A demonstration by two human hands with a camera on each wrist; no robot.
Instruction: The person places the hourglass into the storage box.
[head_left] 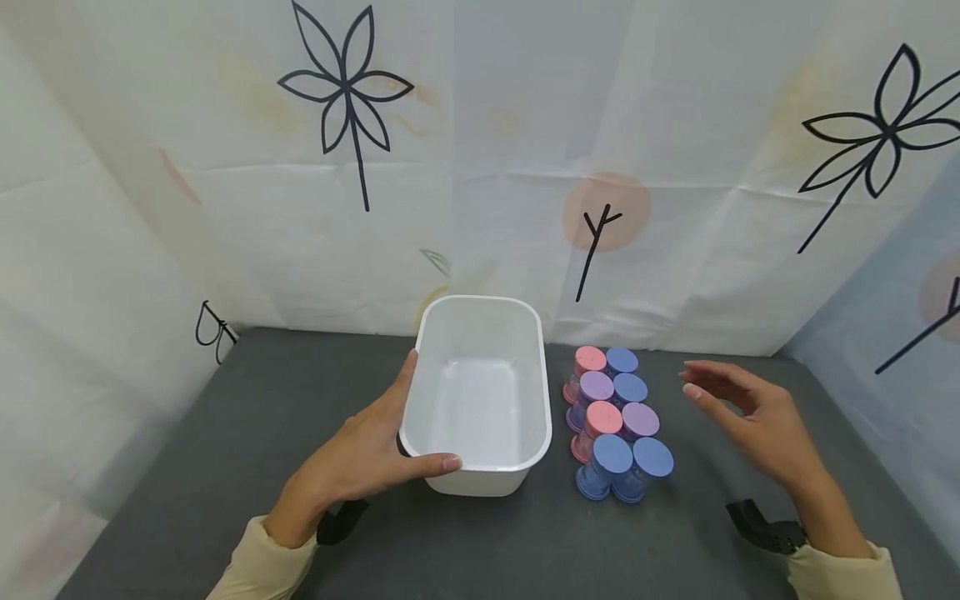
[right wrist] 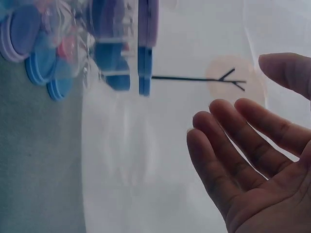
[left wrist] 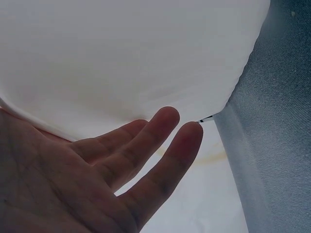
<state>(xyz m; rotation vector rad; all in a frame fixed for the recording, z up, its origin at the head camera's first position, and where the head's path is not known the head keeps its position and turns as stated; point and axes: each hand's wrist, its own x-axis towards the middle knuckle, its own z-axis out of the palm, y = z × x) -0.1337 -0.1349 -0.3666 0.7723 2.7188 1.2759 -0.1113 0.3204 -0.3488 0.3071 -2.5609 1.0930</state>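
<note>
My left hand [head_left: 360, 450] rests against the left side and near corner of a white plastic bin [head_left: 480, 467], its thumb lying at the near rim. In the left wrist view, its fingers [left wrist: 167, 160] extend straight along the bin's outer wall [left wrist: 121, 53]. The bin's inside shows no contents. To its right stand several sand timers with clear waisted bodies and pink [head_left: 603, 418], purple [head_left: 640, 420] or blue [head_left: 612, 455] caps, in two close columns. My right hand [head_left: 757, 417] hovers to the right of them, apart, fingers loosely bent and holding nothing; its palm [right wrist: 272, 194] shows in the right wrist view.
A dark grey table [head_left: 525, 558] lies under everything. White cloth [head_left: 495, 167] printed with plant drawings hangs behind the table and at both sides. The bin and the timers stand near the back edge. Black straps [head_left: 765, 529] circle both wrists.
</note>
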